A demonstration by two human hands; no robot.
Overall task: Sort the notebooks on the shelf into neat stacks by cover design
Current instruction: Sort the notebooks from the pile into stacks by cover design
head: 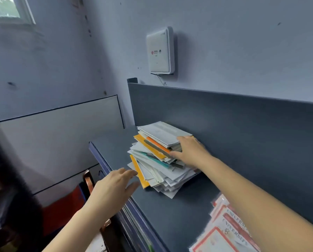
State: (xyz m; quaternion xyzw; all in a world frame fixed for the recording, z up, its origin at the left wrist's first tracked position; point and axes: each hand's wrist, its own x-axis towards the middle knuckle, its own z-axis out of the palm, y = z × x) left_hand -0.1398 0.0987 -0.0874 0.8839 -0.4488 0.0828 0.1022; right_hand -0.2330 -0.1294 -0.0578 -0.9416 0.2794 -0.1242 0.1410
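Head view: the skewed notebook pile (pixel 157 166) sits on the shelf (pixel 170 215) against its back, ahead between our hands. Our right hand (pixel 190 151) rests spread on its right edge; our left hand (pixel 115 186), open and empty, hovers just beside its near-left corner.

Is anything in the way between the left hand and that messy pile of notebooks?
Nothing visible. The left hand hovers open just short of the pile of notebooks, with only bare shelf between them. The right hand touches the pile's other side.
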